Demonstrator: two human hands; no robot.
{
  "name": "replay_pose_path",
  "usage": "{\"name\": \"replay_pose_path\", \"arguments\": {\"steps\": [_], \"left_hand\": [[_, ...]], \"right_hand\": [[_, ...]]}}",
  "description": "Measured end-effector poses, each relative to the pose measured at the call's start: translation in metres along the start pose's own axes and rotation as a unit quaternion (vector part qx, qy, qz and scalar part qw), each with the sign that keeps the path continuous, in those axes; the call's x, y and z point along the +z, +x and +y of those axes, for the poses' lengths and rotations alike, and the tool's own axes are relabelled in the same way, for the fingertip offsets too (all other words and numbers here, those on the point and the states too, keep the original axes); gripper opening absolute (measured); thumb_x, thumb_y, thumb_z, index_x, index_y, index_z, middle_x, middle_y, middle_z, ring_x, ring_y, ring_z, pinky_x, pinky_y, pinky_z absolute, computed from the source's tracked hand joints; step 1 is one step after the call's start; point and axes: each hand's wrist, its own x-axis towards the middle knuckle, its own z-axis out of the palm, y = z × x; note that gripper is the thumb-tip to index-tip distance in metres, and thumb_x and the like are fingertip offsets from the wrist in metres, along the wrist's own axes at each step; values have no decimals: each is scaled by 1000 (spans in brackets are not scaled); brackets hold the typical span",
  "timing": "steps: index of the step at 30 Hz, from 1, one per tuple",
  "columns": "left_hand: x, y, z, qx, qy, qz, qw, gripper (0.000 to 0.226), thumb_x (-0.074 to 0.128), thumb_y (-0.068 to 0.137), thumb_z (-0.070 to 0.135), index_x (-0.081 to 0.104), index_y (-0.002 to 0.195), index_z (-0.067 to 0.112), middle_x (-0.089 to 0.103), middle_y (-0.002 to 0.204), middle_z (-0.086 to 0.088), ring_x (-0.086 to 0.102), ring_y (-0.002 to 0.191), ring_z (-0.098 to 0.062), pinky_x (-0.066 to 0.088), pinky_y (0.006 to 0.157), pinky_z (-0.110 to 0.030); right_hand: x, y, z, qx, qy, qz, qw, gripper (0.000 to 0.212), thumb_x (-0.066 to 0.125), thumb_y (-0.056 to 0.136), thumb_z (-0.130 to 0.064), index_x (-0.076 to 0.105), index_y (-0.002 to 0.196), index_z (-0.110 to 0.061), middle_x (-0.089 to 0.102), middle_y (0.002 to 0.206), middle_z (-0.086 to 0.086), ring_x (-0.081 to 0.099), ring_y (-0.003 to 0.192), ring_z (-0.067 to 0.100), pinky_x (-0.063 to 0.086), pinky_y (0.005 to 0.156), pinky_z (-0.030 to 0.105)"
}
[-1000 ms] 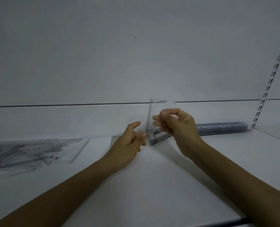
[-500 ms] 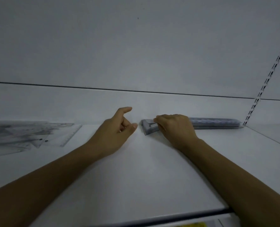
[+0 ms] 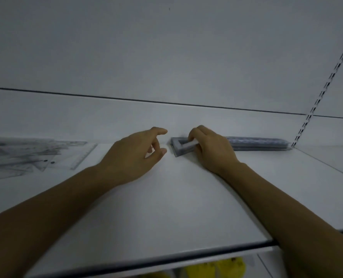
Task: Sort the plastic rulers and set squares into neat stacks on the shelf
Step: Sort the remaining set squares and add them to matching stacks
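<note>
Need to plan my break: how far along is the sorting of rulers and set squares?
Done: a neat ruler stack lies at the back right, with a set-square stack started beside it. In hand: the right hand curls its fingers on the set-square stack; the left hand is open beside it, holding nothing. Left: a loose pile of rulers and set squares on the shelf's left side.

Dim, bluish, soft-focus view; wide-angle bending at edges.

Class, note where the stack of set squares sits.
Head view: the set-square stack lies at the back of the shelf, right of centre, under the right hand, left of the ruler stack.
</note>
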Motion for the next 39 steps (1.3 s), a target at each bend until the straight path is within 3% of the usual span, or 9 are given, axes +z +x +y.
{"name": "replay_pose_path", "arguments": {"steps": [6, 11, 18, 20, 24, 28, 31, 35, 39], "left_hand": [[4, 1, 0, 53, 89, 8, 995, 46, 47, 94, 40, 42, 137, 26, 56, 127, 7, 54, 112, -14, 42, 90, -28], [-27, 1, -13, 147, 254, -50, 955, 44, 42, 93, 43, 51, 130, 22, 56, 128, 1, 54, 111, -21, 43, 88, -34], [-135, -65, -83, 97, 347, -109, 927, 52, 31, 94, 52, 36, 140, 27, 41, 143, 6, 42, 125, -16, 35, 98, -31], [-168, -97, -118, 60, 352, -116, 927, 70, 17, 86, 66, 40, 139, 25, 42, 144, 1, 43, 127, -20, 37, 99, -35], [-219, -155, -180, -64, 320, -156, 932, 117, -16, 53, 90, 25, 145, 30, 20, 156, 1, 25, 139, -18, 25, 111, -36], [-235, -184, -214, -146, 205, -156, 955, 116, -1, 48, 97, 30, 141, 35, 32, 150, 5, 37, 131, -18, 33, 108, -37], [-232, -181, -222, -119, 163, -143, 969, 95, 15, 57, 91, 42, 131, 38, 45, 138, 7, 46, 118, -16, 40, 98, -37], [-229, -177, -228, -97, 116, -103, 983, 63, 45, 75, 75, 50, 123, 34, 49, 124, 8, 46, 113, -15, 41, 93, -34], [-231, -172, -240, -67, 58, -72, 993, 59, 64, 75, 59, 50, 124, 29, 51, 109, 12, 48, 96, -6, 43, 79, -22]], "right_hand": [[-14, -1, -10, 13, -1, 43, 999, 11, 51, 76, -1, 57, 83, -8, 57, 81, 8, 53, 66, 26, 42, 49, 34], [-27, 23, -52, -6, -18, -54, 998, 19, 46, 91, -15, 58, 107, -17, 59, 105, 1, 56, 90, 19, 42, 69, 30], [-10, 68, -180, -98, -39, -74, 992, 27, 41, 94, -24, 54, 117, -20, 58, 114, 1, 56, 97, 22, 39, 69, 30], [-2, 83, -220, -101, -43, -78, 991, 28, 41, 94, -26, 53, 118, -19, 57, 115, 2, 56, 99, 23, 39, 69, 30], [13, 112, -289, -45, -18, -124, 991, 38, 41, 96, -39, 47, 128, -18, 54, 124, 5, 56, 105, 24, 43, 77, 34], [37, 128, -335, 54, 14, -204, 977, 62, 40, 91, -58, 37, 139, -19, 45, 137, 9, 48, 120, 30, 40, 95, 42], [59, 121, -351, 112, 46, -239, 963, 70, 35, 88, -66, 37, 140, -20, 43, 140, 12, 44, 124, 32, 35, 101, 45], [69, 102, -358, 129, 35, -139, 981, 56, 39, 89, -62, 53, 128, -25, 52, 130, 6, 45, 118, 26, 35, 97, 40], [67, 101, -359, 114, 45, -49, 991, 42, 55, 86, -52, 60, 116, -24, 59, 115, 2, 49, 107, 20, 40, 87, 33]]}}
